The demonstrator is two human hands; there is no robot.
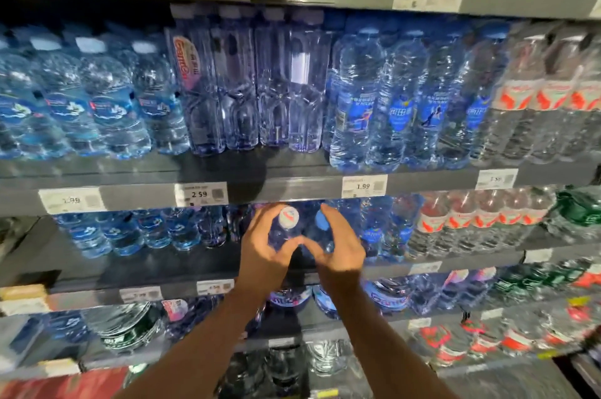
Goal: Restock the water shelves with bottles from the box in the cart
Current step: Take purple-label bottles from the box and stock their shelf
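My left hand (265,247) grips white-capped bottle (286,226), right hand (338,245) grips blue-capped bottle (320,229); both upright, side by side, shelf (162,263) gap straight ahead.

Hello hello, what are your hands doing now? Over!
Left hand grips white-capped bottle. Right hand grips blue-capped bottle. Both at shelf. Nothing blocking.

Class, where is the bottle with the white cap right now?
In the head view, the white-capped bottle is at centre, gripped by the left hand, just under the 2.59 price tag, beside a blue-capped bottle in the right hand.
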